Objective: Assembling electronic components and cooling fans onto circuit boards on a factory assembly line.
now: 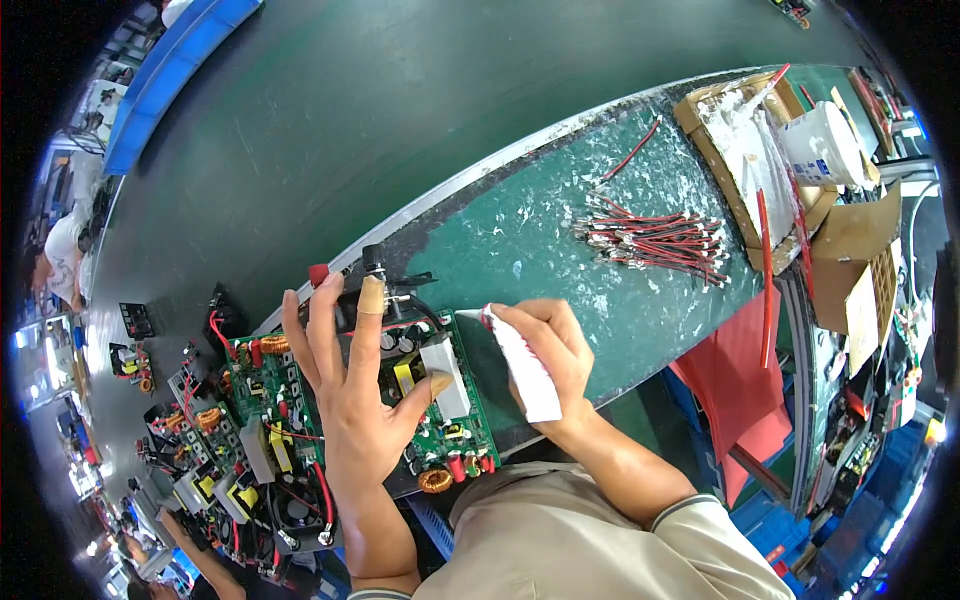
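My left hand [362, 415] is spread over a green circuit board [480, 425], its thumb against a pale rectangular block [452, 390] on the board. A tan finger cot [371, 296] covers one fingertip, close to black parts at the board's far edge. In my right hand [562, 350], just right of the board, is a white wrapped tool [527, 375]. A thin pale tip sticks out of it toward the board's far right corner; whether it touches the board I cannot tell. Another populated board [262, 385] lies left of my left hand.
Red and black wires [660, 240] lie piled on the white-smeared green bench. Beyond them stand a smeared cardboard tray [705, 140], a white bucket [825, 148] and a divided box [850, 240]. More boards [215, 490] crowd the left. Another person's arm [200, 560] shows lower left.
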Tool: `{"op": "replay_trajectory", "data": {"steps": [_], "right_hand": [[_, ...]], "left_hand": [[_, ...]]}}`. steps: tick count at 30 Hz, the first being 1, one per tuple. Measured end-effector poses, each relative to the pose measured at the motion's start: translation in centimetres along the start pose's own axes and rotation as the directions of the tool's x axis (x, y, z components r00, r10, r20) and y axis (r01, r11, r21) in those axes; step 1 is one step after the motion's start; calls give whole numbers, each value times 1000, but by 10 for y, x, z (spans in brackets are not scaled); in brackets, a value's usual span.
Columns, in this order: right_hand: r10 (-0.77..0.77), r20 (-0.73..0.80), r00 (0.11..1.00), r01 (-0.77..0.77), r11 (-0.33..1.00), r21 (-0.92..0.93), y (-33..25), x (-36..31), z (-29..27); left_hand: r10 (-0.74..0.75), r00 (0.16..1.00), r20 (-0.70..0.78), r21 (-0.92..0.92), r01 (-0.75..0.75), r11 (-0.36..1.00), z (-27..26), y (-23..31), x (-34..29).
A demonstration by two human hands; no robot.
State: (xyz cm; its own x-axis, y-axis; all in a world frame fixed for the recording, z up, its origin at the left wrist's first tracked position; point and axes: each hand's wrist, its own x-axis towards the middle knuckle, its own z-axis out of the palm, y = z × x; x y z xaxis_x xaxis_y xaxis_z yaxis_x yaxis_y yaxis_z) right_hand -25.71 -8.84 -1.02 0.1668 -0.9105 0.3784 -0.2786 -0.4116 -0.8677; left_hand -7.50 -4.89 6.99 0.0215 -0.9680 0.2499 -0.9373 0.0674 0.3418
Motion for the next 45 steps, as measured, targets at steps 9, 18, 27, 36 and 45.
{"op": "replay_trajectory", "data": {"steps": [9, 18, 27, 36, 45], "right_hand": [[60, 108, 992, -75, 986, 146, -1, 7, -3], [5, 12, 1000, -5, 997, 72, 3, 23, -15], [-230, -154, 961, 67, 735, -674, 45, 89, -89], [537, 624, 568, -547, 812, -201, 58, -131, -67], [662, 724, 194, -948, 315, -34, 12, -173, -57]], "left_hand": [[-15, 1000, -2, 8, 15, 1000, 0, 2, 0], [-46, 999, -1, 85, 46, 995, -14, 7, 3], [52, 997, -62, 93, -46, 995, -28, -13, 23], [-4, 999, 42, -171, 11, 985, -37, -11, 15], [-1, 1000, -14, -73, 0, 997, -59, -18, -6]]}}
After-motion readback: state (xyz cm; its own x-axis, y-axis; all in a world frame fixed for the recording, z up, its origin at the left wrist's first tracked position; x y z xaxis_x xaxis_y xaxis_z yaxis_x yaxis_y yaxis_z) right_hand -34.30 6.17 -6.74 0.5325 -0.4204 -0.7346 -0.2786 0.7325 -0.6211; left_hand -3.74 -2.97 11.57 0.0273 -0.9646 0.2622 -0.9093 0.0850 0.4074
